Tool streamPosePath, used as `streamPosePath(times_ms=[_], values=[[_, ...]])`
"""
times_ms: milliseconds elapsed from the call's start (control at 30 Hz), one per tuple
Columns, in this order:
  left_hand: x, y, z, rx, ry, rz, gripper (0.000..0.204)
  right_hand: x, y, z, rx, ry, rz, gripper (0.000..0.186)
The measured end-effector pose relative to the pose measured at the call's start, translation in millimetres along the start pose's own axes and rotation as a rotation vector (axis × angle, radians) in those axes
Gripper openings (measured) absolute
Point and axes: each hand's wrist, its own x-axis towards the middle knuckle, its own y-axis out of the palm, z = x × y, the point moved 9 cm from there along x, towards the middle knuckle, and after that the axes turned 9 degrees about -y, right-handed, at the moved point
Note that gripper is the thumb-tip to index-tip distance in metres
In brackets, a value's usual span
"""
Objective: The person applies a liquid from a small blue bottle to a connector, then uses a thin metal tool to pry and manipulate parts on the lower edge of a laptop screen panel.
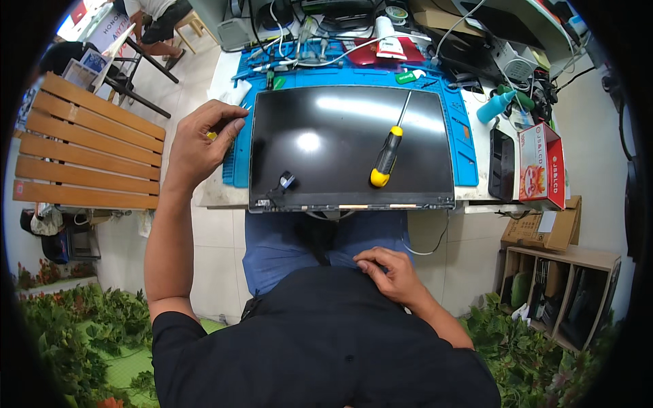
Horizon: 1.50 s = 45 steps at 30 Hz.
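A dark laptop screen lies face up on a blue work mat. Across its right part rests a yellow and black screwdriver, its shaft pointing away from me. A small black and silver part with thin cable sits near the screen's lower left corner. My left hand hovers beside the screen's left edge, fingers bent towards the thumb. Something small and yellow shows between them; its kind is hidden. My right hand rests at my lap, below the table edge, loosely bent with nothing visible in it.
Tools and cables crowd the back. To the right stand a turquoise bottle, a black phone-like slab and a red and white box. A slatted wooden bench is at left; a person is beyond it.
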Motion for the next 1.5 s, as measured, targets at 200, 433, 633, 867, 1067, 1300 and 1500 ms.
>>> streamPosePath(times_ms=[200,433,633,867,1067,1300,1500], values=[[-37.9,-4.7,-9.3,0.002,0.006,0.037,0.016,-17.1,7.7,2.9,-0.056,0.074,0.114,0.008],[-73.1,-12.5,-7.3,-0.028,-0.014,0.020,0.014,-11.7,10.8,23.9,-0.068,-0.064,0.051,0.009],[-97.3,-9.0,-1.7,-0.080,-0.031,0.048,0.013,4.1,17.2,40.9,-0.007,-0.157,-0.079,0.018],[-110.8,1.0,8.1,-0.068,-0.077,0.117,0.020,5.6,22.8,21.9,-0.112,-0.116,0.151,0.006],[-110.3,12.3,-4.4,-0.032,0.050,0.173,0.031,27.7,38.7,31.7,-0.018,-0.125,0.120,0.028],[-115.6,28.3,-11.3,0.110,0.205,0.128,0.035,37.0,46.2,26.9,-0.025,-0.081,0.158,0.034],[-114.0,33.5,-8.6,0.129,0.257,0.079,0.035,40.7,47.2,24.0,-0.040,-0.063,0.164,0.033]])
